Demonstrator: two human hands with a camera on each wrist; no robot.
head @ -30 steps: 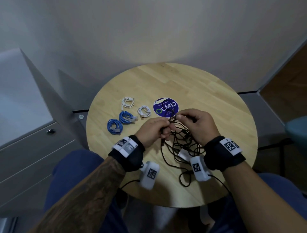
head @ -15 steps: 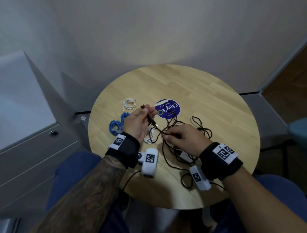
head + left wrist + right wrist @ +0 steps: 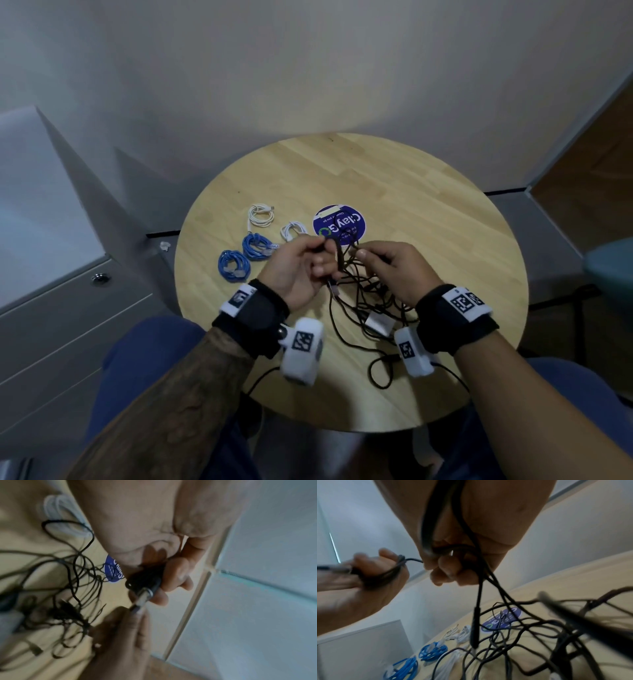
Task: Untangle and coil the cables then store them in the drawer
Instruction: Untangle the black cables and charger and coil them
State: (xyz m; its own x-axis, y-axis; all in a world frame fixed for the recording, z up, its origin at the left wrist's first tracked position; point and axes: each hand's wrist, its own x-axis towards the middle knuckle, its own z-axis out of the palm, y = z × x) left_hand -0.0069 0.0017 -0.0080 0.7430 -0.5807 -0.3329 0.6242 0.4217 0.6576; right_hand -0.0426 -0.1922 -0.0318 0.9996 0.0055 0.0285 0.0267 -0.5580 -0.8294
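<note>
A tangle of black cables (image 3: 363,301) lies on the round wooden table (image 3: 428,212) under my hands. My left hand (image 3: 301,263) grips a small loop of black cable with a metal plug end (image 3: 142,596) sticking out of its fingers. My right hand (image 3: 387,263) pinches black strands (image 3: 477,601) that hang down into the tangle. Two blue coiled cables (image 3: 236,263) and two white coiled cables (image 3: 262,216) lie left of my hands. The drawer cabinet (image 3: 68,325) stands at the left, its drawers closed.
A round blue sticker (image 3: 339,224) is stuck on the table behind the hands, partly crossed by black strands. A white adapter block (image 3: 376,322) sits within the tangle. A grey wall stands behind the table, and a teal chair edge (image 3: 613,267) shows at the right.
My left hand came back from the left toward the right hand, now with cable looped in its fingers. My right hand rose from the tangle and lifted strands.
</note>
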